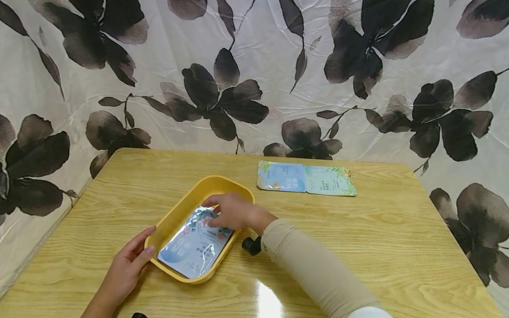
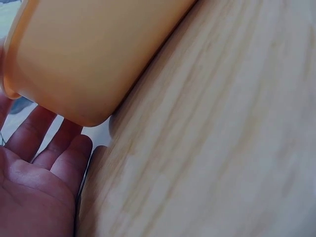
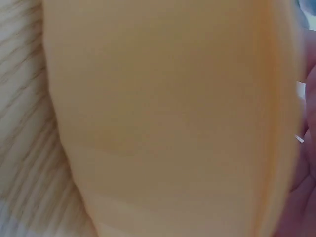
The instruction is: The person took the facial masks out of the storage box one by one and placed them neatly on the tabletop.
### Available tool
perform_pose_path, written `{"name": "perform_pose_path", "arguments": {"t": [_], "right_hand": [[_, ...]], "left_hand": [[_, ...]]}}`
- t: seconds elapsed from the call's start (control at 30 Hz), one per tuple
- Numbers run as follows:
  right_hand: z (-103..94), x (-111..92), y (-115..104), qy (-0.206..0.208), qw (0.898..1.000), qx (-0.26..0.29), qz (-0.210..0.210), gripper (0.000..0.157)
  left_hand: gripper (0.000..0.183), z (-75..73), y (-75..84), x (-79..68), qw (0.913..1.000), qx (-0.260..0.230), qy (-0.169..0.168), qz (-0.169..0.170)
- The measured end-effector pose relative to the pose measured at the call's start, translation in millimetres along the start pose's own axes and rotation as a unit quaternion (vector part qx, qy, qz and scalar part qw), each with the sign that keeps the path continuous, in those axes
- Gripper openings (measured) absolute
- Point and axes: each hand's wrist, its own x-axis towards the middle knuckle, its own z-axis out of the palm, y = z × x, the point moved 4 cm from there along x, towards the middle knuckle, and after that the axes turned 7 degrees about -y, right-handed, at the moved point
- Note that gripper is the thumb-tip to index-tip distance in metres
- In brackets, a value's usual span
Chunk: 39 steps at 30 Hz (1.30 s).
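A yellow plastic basket (image 1: 175,208) sits aslant on the table, left of centre. In it lies a glossy, flat blue-and-white sachet (image 1: 193,252) printed with pink flowers, of the sheet-mask kind. My left hand (image 1: 124,266) holds the basket's near left corner, thumb at the rim; in the left wrist view its other fingers (image 2: 29,131) pass beside the outer wall. My right hand (image 1: 233,210) reaches over the right rim, with thumb and forefinger apart at the sachet's far end. In the right wrist view the basket's wall hides most of that hand.
Two more sachets, a blue one (image 1: 282,177) and a green one (image 1: 330,180), lie side by side near the table's back edge. A flower-printed cloth (image 1: 292,98) hangs behind the table (image 1: 387,262). A black wrist device (image 1: 251,246) shows beneath the right wrist.
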Motion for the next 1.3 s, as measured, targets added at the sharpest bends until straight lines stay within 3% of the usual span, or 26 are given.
{"name": "perform_pose_path", "arguments": {"t": [0.33,0.57,1.0,1.3], "right_hand": [[5.9,7.0,3.6,-0.008,0.998,-0.048,0.039,0.051],[6.3,8.7,3.0,-0.011,0.997,-0.069,0.042,0.048],[3.8,7.9,4.4,0.002,0.998,-0.023,0.05,0.045],[1.9,6.9,5.0,0.017,0.998,0.008,0.052,0.048]], "left_hand": [[0.045,-0.3,-0.8,-0.4,1.0,0.003,0.003,-0.001],[0.045,0.7,0.1,-0.9,0.9998,-0.019,-0.004,0.011],[0.045,-0.3,-0.3,0.0,0.9999,-0.008,-0.001,0.009],[0.046,0.9,0.5,-0.1,0.9995,-0.028,-0.008,0.01]]}}
